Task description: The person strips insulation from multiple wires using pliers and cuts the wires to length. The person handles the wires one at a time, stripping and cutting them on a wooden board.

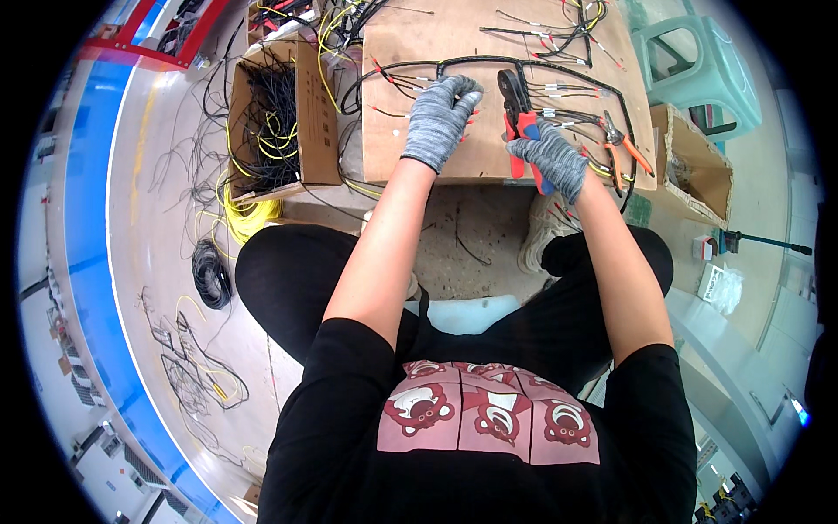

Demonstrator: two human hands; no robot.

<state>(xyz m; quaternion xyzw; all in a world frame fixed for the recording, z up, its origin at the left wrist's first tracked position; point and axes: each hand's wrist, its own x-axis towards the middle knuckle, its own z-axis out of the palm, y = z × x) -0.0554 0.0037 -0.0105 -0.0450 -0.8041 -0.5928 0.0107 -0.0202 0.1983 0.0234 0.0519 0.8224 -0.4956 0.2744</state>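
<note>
Over the wooden board, my left hand (439, 120) wears a grey knitted glove and is closed, thumb and fingers pinched together. Red-tipped wire ends show right beside it, but what the fingertips hold is too small to make out. My right hand (559, 160), gloved the same way, grips crimping pliers (521, 118) by their red and blue handles, the dark jaws pointing away from me. Behind both hands, a black wiring harness (567, 65) runs across the board, with thin branches ending in red tips and white labels. Orange-handled cutters (621, 148) lie right of the pliers.
The wooden board (393, 157) spans the work table. At left stands a cardboard box (319, 131) full of black and yellow wires; a yellow cable coil (249, 218) and black coil (210, 273) lie on the floor. To the right are a green stool (733, 74) and another cardboard box (711, 188).
</note>
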